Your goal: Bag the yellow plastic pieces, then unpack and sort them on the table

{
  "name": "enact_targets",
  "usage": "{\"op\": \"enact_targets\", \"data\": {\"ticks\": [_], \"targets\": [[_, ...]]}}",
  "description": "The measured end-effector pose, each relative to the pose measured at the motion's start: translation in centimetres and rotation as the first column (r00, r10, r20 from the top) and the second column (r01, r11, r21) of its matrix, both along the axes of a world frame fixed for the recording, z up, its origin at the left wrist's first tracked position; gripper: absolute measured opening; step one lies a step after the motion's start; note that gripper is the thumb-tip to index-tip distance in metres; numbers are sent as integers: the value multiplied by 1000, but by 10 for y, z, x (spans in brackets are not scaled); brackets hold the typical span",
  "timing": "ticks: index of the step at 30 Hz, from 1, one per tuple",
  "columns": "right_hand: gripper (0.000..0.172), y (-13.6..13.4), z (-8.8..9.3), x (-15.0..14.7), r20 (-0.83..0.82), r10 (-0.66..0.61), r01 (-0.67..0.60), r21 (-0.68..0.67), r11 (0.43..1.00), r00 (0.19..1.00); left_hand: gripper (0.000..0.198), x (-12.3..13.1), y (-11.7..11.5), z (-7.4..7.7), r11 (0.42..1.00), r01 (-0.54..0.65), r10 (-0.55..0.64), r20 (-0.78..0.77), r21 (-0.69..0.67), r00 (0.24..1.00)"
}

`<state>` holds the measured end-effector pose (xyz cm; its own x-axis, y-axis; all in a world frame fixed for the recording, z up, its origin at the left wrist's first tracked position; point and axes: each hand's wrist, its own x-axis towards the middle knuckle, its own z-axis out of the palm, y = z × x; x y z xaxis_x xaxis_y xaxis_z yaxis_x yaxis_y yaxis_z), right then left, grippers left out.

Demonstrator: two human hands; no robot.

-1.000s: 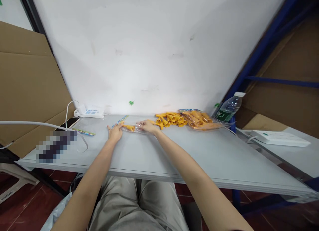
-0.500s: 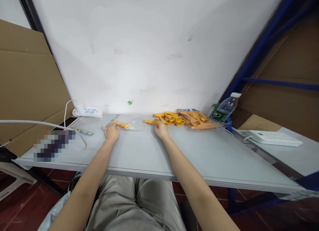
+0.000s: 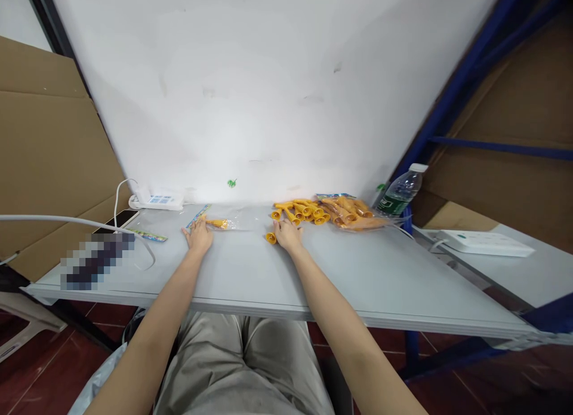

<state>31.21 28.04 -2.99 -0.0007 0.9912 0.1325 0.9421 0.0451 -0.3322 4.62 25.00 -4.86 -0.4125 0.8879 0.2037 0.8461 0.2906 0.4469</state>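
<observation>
My left hand [image 3: 198, 237] lies flat on the grey table [image 3: 250, 277], fingertips on the edge of a clear plastic bag [image 3: 233, 223] that holds an orange trumpet-shaped toy [image 3: 217, 223]. A blue printed card strip [image 3: 197, 216] lies just beyond that hand. My right hand [image 3: 287, 236] grips one loose orange toy [image 3: 271, 237], its bell end poking out to the left. Behind it lies a pile of the same orange toys [image 3: 301, 211], partly inside a clear bag [image 3: 353, 215].
A white power strip [image 3: 157, 202] and a phone [image 3: 117, 220] sit at the table's far left, with a white cable [image 3: 67, 223] and a second printed strip [image 3: 150, 236]. A water bottle [image 3: 397, 194] stands at the right. Another power strip [image 3: 481, 243] lies on the neighbouring table. Cardboard lines the left side.
My right hand left the bagged toy, reached right to the pile and drew one orange toy back toward me. My left hand stayed on the bag's edge.
</observation>
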Motion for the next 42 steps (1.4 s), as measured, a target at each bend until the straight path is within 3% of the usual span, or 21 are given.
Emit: {"op": "enact_targets", "data": {"ticks": [8, 14, 17, 20, 23, 26, 30, 36, 42], "targets": [[41, 1, -2, -6, -74, 45, -39, 86, 996, 996, 55, -1, 0, 1, 1000, 11, -10, 14, -18, 1000], [27, 11, -13, -2, -313, 254, -216, 154, 964, 915, 56, -1, -1, 1, 1000, 19, -19, 21, -2, 1000], [27, 9, -10, -1, -344, 320, -250, 231, 940, 883, 55, 0, -2, 2, 1000, 14, -14, 18, -2, 1000], [25, 1, -2, -2, -238, 257, -205, 223, 953, 937, 55, 1, -3, 3, 1000, 13, -13, 4, -10, 1000], [30, -7, 4, -2, -106, 180, -168, 113, 979, 978, 55, 2, -4, 4, 1000, 7, -7, -1, -9, 1000], [36, -9, 2, 0, -24, 165, -165, 6, 986, 986, 55, 3, -4, 4, 1000, 2, -2, 4, -4, 1000], [27, -4, -7, 6, 13, 145, -145, -21, 989, 989, 55, 3, -4, 4, 1000, 4, -4, 3, -10, 1000], [22, 4, -13, 18, -113, 16, -14, 19, 1000, 993, 54, 2, -3, 2, 1000, 7, -7, -18, -7, 1000], [21, 9, -11, 23, -370, 62, 39, 260, 965, 927, 54, 1, -1, 0, 1000, 12, -12, -33, -2, 999]]}}
